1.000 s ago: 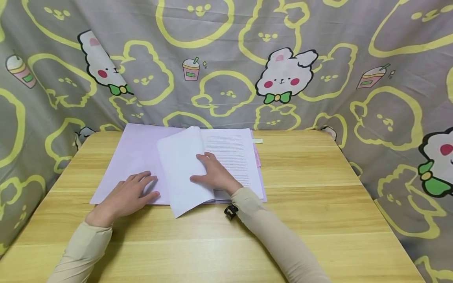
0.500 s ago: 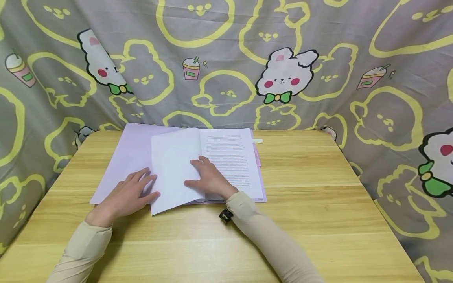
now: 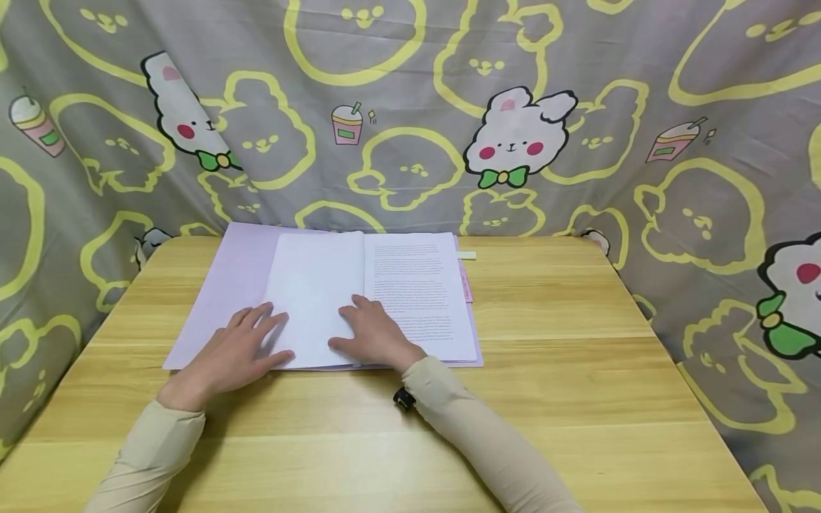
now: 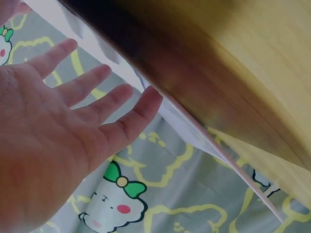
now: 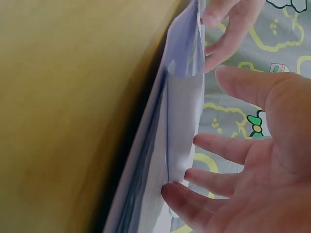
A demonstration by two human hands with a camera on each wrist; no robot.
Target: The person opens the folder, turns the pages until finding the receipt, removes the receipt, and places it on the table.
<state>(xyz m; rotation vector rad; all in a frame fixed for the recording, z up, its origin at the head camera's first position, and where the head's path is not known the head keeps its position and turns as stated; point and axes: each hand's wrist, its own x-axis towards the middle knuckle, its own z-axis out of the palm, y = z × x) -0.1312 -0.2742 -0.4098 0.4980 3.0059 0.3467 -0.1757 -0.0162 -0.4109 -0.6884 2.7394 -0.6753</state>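
A lilac-covered document folder [image 3: 242, 263] lies spread on the wooden table. On its left side is a turned white sheet [image 3: 314, 285], blank on the face that shows; on its right is a printed page [image 3: 413, 278]. My left hand [image 3: 231, 353] rests at the front left, fingers spread, over the lilac cover and the blank sheet's left edge. The right hand [image 3: 375, 333], also spread, touches the blank sheet near the fold with its fingertips. In the right wrist view, the sheet [image 5: 182, 116] curves up at the fold beneath these fingers [image 5: 184, 194].
A pale green tab [image 3: 467, 255] and a pink tab [image 3: 467, 285] stick out from the folder's right side. A patterned grey curtain [image 3: 410, 107] hangs behind and beside the table [image 3: 551, 399]. A small black clip-like device [image 3: 404, 400] sits at the right cuff.
The white sheet has swung left and come down flat onto the lilac cover. My right hand has moved left and slightly nearer; the left hand has barely moved.
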